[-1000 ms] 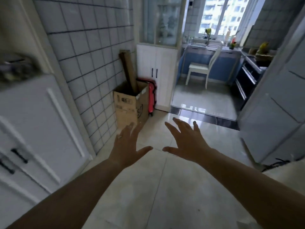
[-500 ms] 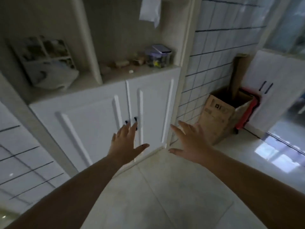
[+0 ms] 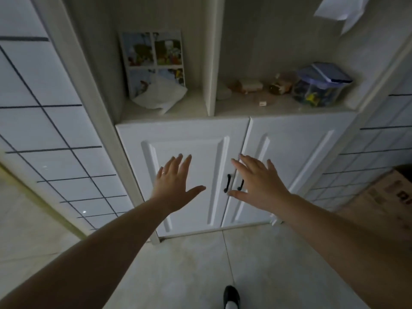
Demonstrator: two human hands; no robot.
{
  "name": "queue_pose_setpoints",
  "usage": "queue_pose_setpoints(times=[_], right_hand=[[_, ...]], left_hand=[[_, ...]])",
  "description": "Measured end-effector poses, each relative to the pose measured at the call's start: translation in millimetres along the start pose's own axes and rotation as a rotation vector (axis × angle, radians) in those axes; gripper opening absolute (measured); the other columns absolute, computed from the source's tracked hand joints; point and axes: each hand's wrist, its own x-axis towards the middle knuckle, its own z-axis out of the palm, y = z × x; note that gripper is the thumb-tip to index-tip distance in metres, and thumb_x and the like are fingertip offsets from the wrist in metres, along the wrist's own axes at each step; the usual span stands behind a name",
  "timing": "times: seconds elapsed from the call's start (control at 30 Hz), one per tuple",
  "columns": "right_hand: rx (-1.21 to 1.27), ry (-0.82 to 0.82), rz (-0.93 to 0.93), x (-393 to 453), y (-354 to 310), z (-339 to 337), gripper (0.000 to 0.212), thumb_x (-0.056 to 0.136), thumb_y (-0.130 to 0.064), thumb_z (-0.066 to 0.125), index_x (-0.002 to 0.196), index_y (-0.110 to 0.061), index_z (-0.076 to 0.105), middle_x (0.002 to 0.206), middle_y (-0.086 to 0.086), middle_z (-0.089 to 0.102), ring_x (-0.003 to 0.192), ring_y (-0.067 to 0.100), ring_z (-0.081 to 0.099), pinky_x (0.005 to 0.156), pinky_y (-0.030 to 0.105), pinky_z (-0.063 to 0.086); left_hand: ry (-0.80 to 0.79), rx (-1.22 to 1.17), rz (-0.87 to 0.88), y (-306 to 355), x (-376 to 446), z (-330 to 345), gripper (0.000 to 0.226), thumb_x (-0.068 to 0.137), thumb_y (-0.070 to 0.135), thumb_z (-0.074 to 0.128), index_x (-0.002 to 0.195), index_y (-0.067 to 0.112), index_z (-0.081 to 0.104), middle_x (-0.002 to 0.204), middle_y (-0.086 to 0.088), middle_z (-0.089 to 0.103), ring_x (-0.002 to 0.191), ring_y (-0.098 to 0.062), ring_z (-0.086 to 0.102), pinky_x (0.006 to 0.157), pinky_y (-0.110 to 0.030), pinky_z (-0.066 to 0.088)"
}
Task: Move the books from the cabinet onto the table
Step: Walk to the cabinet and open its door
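At twelve o'clock in the cabinet (image 3: 223, 130), we log one picture book (image 3: 153, 63) upright behind crumpled paper (image 3: 159, 97), left hand (image 3: 174, 184) and right hand (image 3: 256, 184) splayed, empty; risk: paper snagging, book toppling.

A thin white-bordered picture book (image 3: 153, 61) with four colourful cartoon panels on its cover stood upright, leaning back against the rear wall of the white cabinet's (image 3: 185, 139) left open shelf, upper centre of the frame, its lower right corner hidden behind crumpled white paper.
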Motion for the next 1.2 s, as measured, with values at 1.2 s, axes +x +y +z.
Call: queue_pose_setpoints(times=[1.2], right_hand=[[0.599, 0.235, -0.080, 125, 125, -3, 0.029, 0.090, -0.030, 0.060, 0.115, -0.016, 0.064, 0.118, 0.001, 0.066, 0.114, 0.018, 0.057, 0.094, 0.024, 0.041]], left_hand=[[0.119, 0.185, 0.128, 93, 142, 27, 0.078, 0.086, 0.065, 0.032, 0.147, 0.018, 0.027, 0.154, -0.002, 0.032, 0.145, -0.020, 0.022, 0.120, -0.037, 0.004]])
